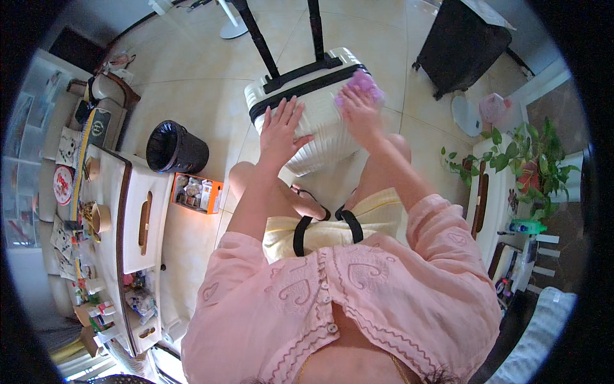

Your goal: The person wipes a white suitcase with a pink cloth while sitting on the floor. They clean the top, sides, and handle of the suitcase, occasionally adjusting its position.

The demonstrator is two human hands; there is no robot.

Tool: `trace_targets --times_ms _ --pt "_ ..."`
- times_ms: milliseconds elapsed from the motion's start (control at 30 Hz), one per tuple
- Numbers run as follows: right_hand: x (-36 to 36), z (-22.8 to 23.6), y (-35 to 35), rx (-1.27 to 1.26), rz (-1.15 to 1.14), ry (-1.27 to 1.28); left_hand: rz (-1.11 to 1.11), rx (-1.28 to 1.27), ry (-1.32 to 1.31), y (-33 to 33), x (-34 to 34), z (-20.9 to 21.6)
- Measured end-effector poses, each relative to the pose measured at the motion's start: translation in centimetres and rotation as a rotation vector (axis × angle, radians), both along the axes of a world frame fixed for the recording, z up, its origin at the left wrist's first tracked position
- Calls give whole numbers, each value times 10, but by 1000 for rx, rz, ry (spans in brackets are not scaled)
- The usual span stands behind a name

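Observation:
A white ribbed suitcase (pixel 313 137) stands upright in front of me, with a black zip band around it and its black pull handle (pixel 318 35) drawn out. Fingers spread, my left hand (pixel 281 131) lies flat on the suitcase's near face, just below the band. My right hand (pixel 360 112) presses a purple cloth (pixel 361 88) against the suitcase's right edge. The cloth bunches out beyond my fingertips, and the hand is slightly blurred.
To the left stand a black bin (pixel 177 147), an orange box of small items (pixel 197 193) and a cluttered white table (pixel 144 217). A black suitcase (pixel 460 45) and a white scale (pixel 466 115) are at the far right. Nearer, a leafy plant (pixel 527 160) hangs over a white cabinet.

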State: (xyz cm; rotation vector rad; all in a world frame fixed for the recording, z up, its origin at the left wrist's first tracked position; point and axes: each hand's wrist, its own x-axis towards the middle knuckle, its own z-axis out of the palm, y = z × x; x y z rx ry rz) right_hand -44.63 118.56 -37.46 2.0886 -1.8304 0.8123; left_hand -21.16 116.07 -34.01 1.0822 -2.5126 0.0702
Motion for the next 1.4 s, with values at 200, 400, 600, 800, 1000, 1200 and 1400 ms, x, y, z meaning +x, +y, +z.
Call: trace_targets --times_ms 200,400,600,800,1000,1200,1400 --pt "63 14 10 -29 186 -196 105 -75 -124 5 -30 -13" --pt "-37 7 -23 -64 -55 -173 34 -26 -9 6 -49 -9" --pt "-8 26 -8 199 -70 -3 -29 7 -25 -6 -32 -7" --pt "1 36 19 255 171 -151 -186 89 6 -24 9 -4" --pt "-45 11 15 -14 2 -234 -235 121 -14 -26 5 -1" --pt "22 12 27 -95 163 -173 -252 133 9 -32 15 -2" --pt "50 96 0 612 134 -744 -283 492 572 -20 20 -4"
